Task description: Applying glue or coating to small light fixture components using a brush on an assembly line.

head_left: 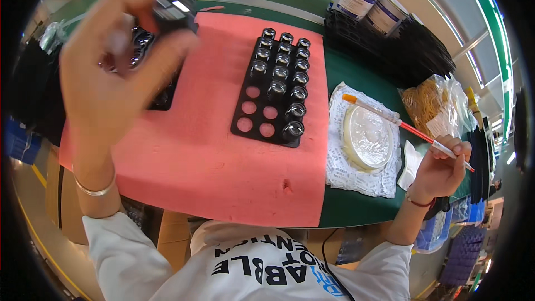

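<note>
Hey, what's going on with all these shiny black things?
The left hand holds up a dark piece, blurry here. The right hand holds a thin stick, its orange end near a round dish's far edge. On the pink mat, shiny black pieces fill most of a black tray; five holes are empty.

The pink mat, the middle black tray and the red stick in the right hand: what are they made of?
Pink mat: probably foam, because it looks dull and has a gouged spot.
Black tray: likely thin plastic, with a dark, smooth finish and neat round holes.
Red stick: perhaps smooth plastic, from its bright red, but painted wood is possible.
</note>
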### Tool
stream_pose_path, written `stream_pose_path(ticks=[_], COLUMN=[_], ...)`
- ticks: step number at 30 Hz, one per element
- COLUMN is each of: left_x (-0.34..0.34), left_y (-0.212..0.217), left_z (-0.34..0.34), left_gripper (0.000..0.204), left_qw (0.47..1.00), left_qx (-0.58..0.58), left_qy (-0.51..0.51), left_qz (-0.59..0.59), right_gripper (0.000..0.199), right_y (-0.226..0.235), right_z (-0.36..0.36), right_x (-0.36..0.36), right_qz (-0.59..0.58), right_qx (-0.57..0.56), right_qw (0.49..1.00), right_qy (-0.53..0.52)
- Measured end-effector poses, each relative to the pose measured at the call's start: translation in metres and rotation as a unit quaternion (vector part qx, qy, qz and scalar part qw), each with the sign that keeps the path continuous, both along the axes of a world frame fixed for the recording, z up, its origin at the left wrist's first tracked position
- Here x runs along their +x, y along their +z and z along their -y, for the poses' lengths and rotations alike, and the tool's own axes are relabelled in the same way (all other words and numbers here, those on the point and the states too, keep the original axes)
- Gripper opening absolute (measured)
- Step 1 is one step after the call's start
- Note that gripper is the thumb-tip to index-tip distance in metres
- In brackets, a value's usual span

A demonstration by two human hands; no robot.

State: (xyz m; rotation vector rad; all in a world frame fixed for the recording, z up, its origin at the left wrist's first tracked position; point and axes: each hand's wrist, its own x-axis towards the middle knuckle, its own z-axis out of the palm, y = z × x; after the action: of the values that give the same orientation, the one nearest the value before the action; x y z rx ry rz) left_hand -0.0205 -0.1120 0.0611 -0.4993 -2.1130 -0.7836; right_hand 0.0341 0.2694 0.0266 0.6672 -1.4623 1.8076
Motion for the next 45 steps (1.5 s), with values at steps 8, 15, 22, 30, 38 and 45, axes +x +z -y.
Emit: stream_pose_path(ticks=[8, 15, 22, 30, 38, 45], left_x=[-0.045, -0.049, -0.04, 0.001, -0.003, -0.007], left_y=[0.001, 0.002, 0.0, -0.028, -0.068, -0.075], left_z=[0.063, 0.058, 0.046, -0.047, -0.079, -0.09], left_gripper=[0.034, 0.038, 0.037, 0.02, 0.03, 0.026], left_qw=[0.986, 0.971, 0.969, 0.987, 0.957, 0.955], left_qx=[-0.084, -0.103, -0.111, -0.154, -0.229, -0.189], left_qy=[0.095, 0.144, 0.203, 0.005, -0.114, -0.17], left_qz=[0.111, 0.163, 0.09, 0.042, 0.135, 0.152], right_gripper=[0.014, 0.014, 0.016, 0.029, 0.033, 0.039], right_y=[0.001, 0.001, 0.001, -0.002, 0.005, 0.005], right_z=[0.006, 0.003, -0.004, -0.004, -0.001, -0.01], right_x=[-0.003, -0.001, 0.005, 0.006, 0.011, 0.01], right_qz=[-0.002, -0.006, -0.027, -0.065, -0.111, -0.197], right_qx=[-0.02, -0.017, -0.037, 0.079, 0.144, 0.205], right_qw=[1.0, 1.0, 0.999, 0.979, 0.971, 0.93], right_qy=[0.009, 0.011, 0.02, -0.178, -0.158, -0.234])
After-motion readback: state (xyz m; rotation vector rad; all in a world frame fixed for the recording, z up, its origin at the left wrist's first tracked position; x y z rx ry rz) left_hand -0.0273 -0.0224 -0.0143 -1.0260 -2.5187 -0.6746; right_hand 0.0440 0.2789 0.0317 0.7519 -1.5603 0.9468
